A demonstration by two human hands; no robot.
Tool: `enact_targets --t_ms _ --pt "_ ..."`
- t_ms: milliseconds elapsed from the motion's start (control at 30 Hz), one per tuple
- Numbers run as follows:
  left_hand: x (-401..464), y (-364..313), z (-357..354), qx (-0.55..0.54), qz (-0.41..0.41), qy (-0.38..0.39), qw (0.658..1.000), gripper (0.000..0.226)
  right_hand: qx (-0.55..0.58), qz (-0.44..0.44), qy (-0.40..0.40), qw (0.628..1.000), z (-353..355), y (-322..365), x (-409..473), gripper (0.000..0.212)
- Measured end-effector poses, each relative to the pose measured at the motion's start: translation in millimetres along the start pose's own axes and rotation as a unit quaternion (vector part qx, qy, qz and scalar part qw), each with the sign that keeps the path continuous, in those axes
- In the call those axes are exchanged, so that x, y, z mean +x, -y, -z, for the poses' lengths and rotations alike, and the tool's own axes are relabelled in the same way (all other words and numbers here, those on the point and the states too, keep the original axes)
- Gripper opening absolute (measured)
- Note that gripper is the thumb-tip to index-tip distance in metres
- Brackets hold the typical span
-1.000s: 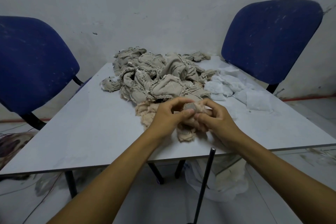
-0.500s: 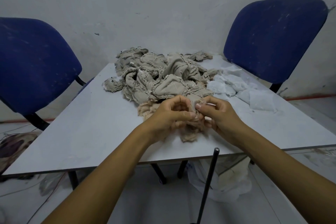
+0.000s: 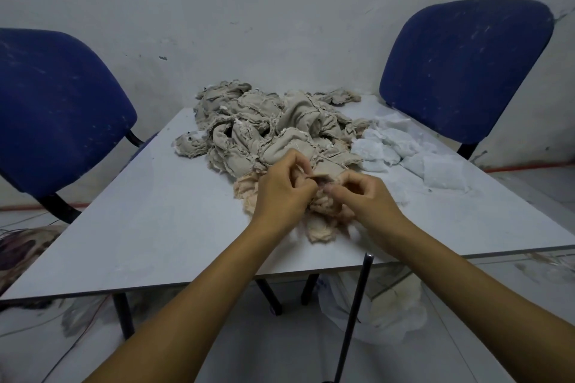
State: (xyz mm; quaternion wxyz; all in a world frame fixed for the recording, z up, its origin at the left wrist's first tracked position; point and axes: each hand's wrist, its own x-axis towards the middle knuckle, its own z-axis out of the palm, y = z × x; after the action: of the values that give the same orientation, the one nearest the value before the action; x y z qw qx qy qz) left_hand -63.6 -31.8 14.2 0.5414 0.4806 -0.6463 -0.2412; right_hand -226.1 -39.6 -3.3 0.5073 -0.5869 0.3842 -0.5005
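Observation:
A heap of grey-beige frayed fabric pieces (image 3: 267,127) lies at the far middle of the white table (image 3: 140,227). Just in front of it sits a smaller peach-coloured fabric piece (image 3: 320,232). My left hand (image 3: 281,193) and my right hand (image 3: 364,199) meet over the peach piece. Both pinch a small beige piece of cloth (image 3: 323,172) between thumb and fingers. The part of the cloth under my fingers is hidden.
White fabric scraps (image 3: 401,149) lie at the table's far right. Blue chairs stand at the left (image 3: 53,115) and at the right (image 3: 463,65). A thin black rod (image 3: 354,314) rises by the table's near edge. A pale bag (image 3: 382,311) lies beneath the table.
Both hands have shifted slightly away from me toward the heap, still working the small cloth between the fingers. The heap has not moved.

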Motion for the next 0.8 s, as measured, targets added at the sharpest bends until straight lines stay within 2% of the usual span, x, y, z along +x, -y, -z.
enact_targets --t_ms 67,133,200,300,433,500,567,633,667,733,767,800 --pt "-5.3 -4.2 -3.3 0.031 -0.057 0.005 0.998 0.025 -0.117 0.057 -0.100 0.986 -1.9 0.1 3.2 0.021" --pt "-10.0 -7.2 -11.0 0.062 -0.092 0.001 0.994 0.026 -0.178 0.090 -0.157 0.967 -5.5 -1.5 4.4 0.026" --pt "-8.5 -8.2 -15.3 -0.012 -0.039 0.015 0.999 0.018 -0.210 0.116 -0.166 0.956 -7.7 -3.7 3.1 0.035" --pt "0.1 -5.1 -10.9 -0.171 0.105 0.036 0.979 0.014 -0.241 0.128 -0.108 0.956 -4.1 -7.1 0.7 0.036" --pt "7.4 2.5 1.7 -0.167 0.123 0.009 0.978 0.016 -0.184 0.111 -0.031 0.976 3.5 -8.7 -1.2 0.029" --pt "6.4 1.7 4.2 -0.221 0.161 0.070 0.959 0.008 -0.171 0.110 -0.041 0.978 5.6 -8.5 -2.1 0.029" --pt "4.2 2.5 2.8 -0.208 0.164 0.122 0.957 0.005 -0.183 0.118 -0.044 0.975 7.3 -7.2 -2.6 0.024" --pt "3.6 2.9 0.7 -0.181 0.137 0.099 0.969 0.014 -0.132 0.104 0.002 0.986 7.4 -6.2 -3.7 0.014" --pt "4.8 1.8 2.7 -0.205 0.139 0.090 0.965 0.018 -0.066 0.078 0.026 0.994 7.0 -7.0 -3.5 0.015" --pt "9.9 -0.3 11.6 -0.295 0.163 0.134 0.932 0.025 0.025 0.015 0.028 0.999 8.3 -10.6 -0.8 0.032" --pt "11.8 -0.3 17.3 -0.314 0.167 0.177 0.918 0.026 0.024 -0.001 0.011 1.000 8.9 -12.7 0.4 0.037" --pt "12.3 1.0 22.3 -0.290 0.157 0.215 0.919 0.025 0.004 -0.007 -0.004 1.000 9.0 -14.5 0.9 0.037"
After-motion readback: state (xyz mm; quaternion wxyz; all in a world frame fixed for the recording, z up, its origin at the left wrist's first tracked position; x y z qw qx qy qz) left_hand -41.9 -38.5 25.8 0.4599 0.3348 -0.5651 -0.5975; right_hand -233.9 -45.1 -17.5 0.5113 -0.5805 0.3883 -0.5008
